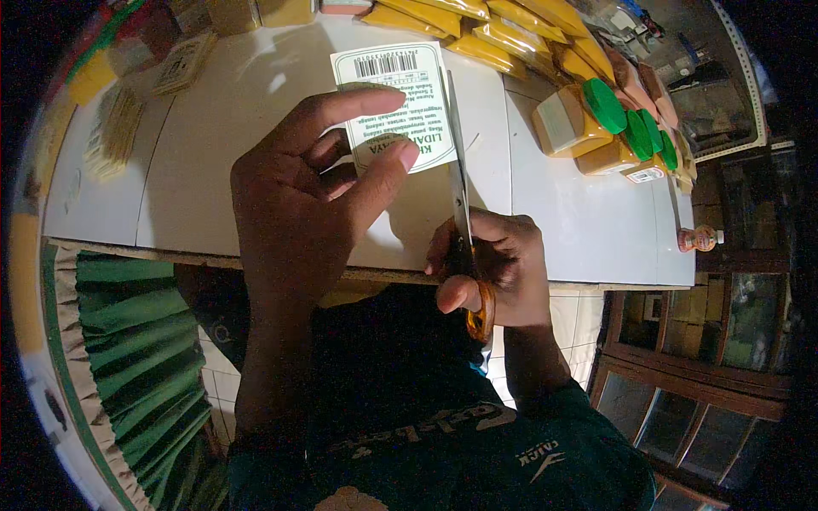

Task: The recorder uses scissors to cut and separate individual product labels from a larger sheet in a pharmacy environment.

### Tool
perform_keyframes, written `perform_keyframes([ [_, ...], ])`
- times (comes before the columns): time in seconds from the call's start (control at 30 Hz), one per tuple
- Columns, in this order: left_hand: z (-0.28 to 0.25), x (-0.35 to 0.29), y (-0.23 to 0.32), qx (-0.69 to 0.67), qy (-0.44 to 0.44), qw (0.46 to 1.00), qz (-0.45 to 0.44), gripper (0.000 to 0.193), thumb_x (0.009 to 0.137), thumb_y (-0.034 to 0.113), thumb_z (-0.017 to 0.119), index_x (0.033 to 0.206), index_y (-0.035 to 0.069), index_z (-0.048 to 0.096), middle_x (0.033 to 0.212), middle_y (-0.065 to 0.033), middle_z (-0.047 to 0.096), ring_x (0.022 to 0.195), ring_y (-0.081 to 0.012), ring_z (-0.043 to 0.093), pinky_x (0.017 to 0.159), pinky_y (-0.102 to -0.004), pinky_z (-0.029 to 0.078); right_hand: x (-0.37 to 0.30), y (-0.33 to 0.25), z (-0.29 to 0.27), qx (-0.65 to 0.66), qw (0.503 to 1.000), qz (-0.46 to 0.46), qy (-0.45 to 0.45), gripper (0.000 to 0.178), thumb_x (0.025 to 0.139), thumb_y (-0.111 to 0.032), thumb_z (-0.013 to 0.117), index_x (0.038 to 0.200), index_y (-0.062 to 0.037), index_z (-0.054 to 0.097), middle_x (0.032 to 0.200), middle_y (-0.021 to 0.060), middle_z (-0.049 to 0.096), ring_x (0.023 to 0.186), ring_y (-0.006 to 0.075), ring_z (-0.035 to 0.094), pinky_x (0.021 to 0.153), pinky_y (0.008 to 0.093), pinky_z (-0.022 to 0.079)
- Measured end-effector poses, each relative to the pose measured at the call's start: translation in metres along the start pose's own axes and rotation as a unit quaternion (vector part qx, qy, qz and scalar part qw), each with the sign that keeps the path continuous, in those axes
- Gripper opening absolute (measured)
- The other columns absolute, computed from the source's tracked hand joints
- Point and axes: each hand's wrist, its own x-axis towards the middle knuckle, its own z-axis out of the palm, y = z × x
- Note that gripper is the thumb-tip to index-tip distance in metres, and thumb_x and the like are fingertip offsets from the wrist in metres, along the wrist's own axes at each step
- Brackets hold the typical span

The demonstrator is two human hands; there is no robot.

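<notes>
Between the thumb and fingers of my left hand (298, 179) is a white paper label (383, 111) with green print and a barcode, held up over the table. My right hand (507, 255) grips a pair of scissors (461, 204) by its amber-brown handles, thumb through one loop. The scissor blades point away from me and lie along the label's right edge. They look nearly closed, and I cannot tell whether paper is between them. A thin paper sliver (474, 140) lies on the table just right of the blades.
The white table (554, 221) has its front edge near my body. Yellow powder packets (503, 34) are piled at the back; jars with green lids (603, 106) lie at the right. Stacks of labels (115, 128) sit at the left. A small bottle (700, 238) is at the right edge.
</notes>
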Motion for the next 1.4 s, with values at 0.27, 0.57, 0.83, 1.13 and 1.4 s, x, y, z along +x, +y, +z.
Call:
perform_keyframes([
  [0.27, -0.0006, -0.0001, 0.0002, 0.001, 0.006, 1.0, -0.006, 0.031, 0.078, 0.0, 0.069, 0.108, -0.001, 0.06, 0.109, -0.0118, 0.061, 0.101, -0.0201, 0.059, 0.09, -0.0305, 0.046, -0.0001, 0.0002, 0.0021, 0.02, 1.0, 0.014, 0.003, 0.064, 0.056, -0.056, 0.081, 0.076, 0.0011, 0.061, 0.066, 0.0047, 0.061, 0.06, 0.0125, 0.059, 0.055, 0.0238, 0.045],
  [0.57, 0.0004, 0.0017, -0.0029, -0.008, 0.009, 1.0, 0.017, 0.03, 0.077, -0.003, 0.068, 0.106, -0.001, 0.061, 0.104, -0.0129, 0.063, 0.096, -0.019, 0.061, 0.084, -0.0284, 0.051, -0.0003, 0.0031, 0.0023, 0.003, 1.0, -0.006, 0.005, 0.061, 0.057, -0.055, 0.08, 0.076, 0.0002, 0.061, 0.066, 0.0048, 0.062, 0.058, 0.012, 0.06, 0.053, 0.0236, 0.045],
  [0.83, 0.0041, 0.0023, -0.0036, -0.02, 0.015, 0.999, 0.025, 0.029, 0.077, -0.006, 0.066, 0.105, -0.001, 0.062, 0.101, -0.0147, 0.065, 0.092, -0.0175, 0.064, 0.078, -0.0261, 0.055, -0.0022, 0.0002, -0.0002, -0.013, 1.0, 0.01, 0.009, 0.058, 0.06, -0.053, 0.081, 0.074, -0.0005, 0.061, 0.063, 0.0042, 0.061, 0.057, 0.0118, 0.06, 0.053, 0.0235, 0.045],
  [1.13, 0.0024, 0.0018, -0.0019, 0.007, 0.024, 0.999, 0.021, 0.028, 0.077, -0.005, 0.066, 0.105, -0.002, 0.061, 0.099, -0.0162, 0.066, 0.091, -0.018, 0.065, 0.078, -0.0271, 0.055, 0.0007, -0.0018, 0.0024, -0.017, 1.0, 0.018, 0.007, 0.06, 0.06, -0.057, 0.079, 0.072, -0.001, 0.06, 0.062, 0.0038, 0.061, 0.057, 0.0114, 0.06, 0.053, 0.0229, 0.044],
  [1.4, 0.0065, -0.0037, -0.0017, 0.003, 0.002, 1.0, 0.011, 0.028, 0.077, -0.004, 0.068, 0.104, -0.002, 0.061, 0.099, -0.0148, 0.066, 0.091, -0.0166, 0.064, 0.077, -0.0262, 0.054, 0.0006, -0.0035, 0.0039, -0.011, 0.999, 0.019, 0.031, 0.062, 0.06, -0.058, 0.079, 0.072, -0.0004, 0.06, 0.062, 0.0029, 0.06, 0.058, 0.0106, 0.058, 0.053, 0.0226, 0.044],
])
